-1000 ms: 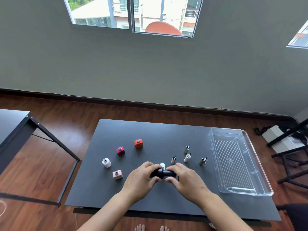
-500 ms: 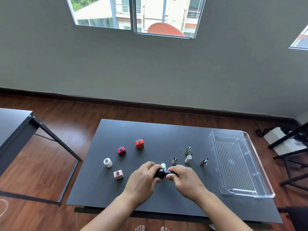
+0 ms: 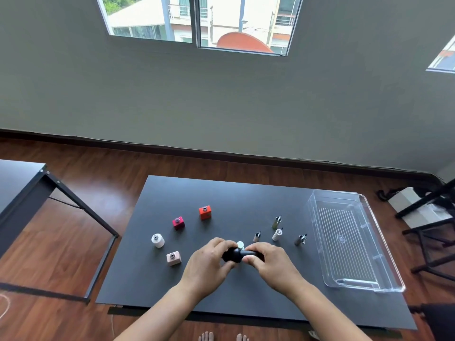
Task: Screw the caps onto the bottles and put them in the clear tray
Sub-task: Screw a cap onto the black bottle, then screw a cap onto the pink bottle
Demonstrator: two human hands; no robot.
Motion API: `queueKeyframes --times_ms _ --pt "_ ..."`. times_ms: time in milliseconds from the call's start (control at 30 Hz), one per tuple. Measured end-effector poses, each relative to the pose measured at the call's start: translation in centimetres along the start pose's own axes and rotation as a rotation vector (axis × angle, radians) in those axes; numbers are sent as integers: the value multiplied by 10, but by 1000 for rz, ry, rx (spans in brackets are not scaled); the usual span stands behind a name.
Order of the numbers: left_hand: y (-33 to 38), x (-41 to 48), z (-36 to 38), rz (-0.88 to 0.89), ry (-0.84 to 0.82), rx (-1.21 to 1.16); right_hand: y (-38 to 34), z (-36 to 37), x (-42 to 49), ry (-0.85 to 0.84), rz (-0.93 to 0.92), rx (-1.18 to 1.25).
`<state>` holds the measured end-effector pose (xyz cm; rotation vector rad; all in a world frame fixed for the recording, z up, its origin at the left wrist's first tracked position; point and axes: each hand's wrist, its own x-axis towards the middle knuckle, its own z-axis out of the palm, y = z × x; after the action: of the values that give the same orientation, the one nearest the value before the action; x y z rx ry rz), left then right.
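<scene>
A black bottle (image 3: 232,254) lies sideways between my hands, just above the dark table (image 3: 246,198). My left hand (image 3: 209,263) grips its body and my right hand (image 3: 268,263) grips its black cap (image 3: 251,254). A white cap (image 3: 240,244) peeks out right behind them. Open bottles stand to the left: orange (image 3: 204,212), magenta (image 3: 178,222), white (image 3: 157,240) and pale pink (image 3: 173,258). Several loose caps with brushes stand to the right, such as an olive one (image 3: 276,222), a white one (image 3: 277,234) and a grey one (image 3: 300,239). The clear tray (image 3: 317,217) sits at the right with nothing in it.
A second dark table (image 3: 22,183) stands to the left across a gap of wooden floor. Black stand legs (image 3: 433,232) and a white box (image 3: 403,200) crowd the floor to the right of the tray. My bare toes (image 3: 222,337) show below the table's near edge.
My hands have stayed together over the same spot on the black bottle, with my fingers shifting around its cap. Everything on the table rests where it was.
</scene>
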<state>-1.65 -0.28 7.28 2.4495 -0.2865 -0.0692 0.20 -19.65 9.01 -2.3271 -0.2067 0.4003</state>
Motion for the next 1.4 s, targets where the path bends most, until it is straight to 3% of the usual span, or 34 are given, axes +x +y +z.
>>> queueKeyframes --times_ms 233,400,567,733,1100,1300,1400 --pt "-13 7 3 -205 2 -140 2 -1 4 118 45 209" --pt "-33 20 10 -341 85 -249 29 -4 17 286 203 72" --pt "-46 34 24 -429 25 -244 45 8 40 167 356 -7" --pt "-50 37 32 -478 -38 -187 49 19 56 86 395 -44" --pt "-54 30 33 -481 -9 -200 50 22 64 125 394 -129" --pt "-62 -2 8 -359 281 136 41 19 58 232 293 -68" --pt "-79 -21 -5 -425 304 234 29 14 56 260 227 -46"
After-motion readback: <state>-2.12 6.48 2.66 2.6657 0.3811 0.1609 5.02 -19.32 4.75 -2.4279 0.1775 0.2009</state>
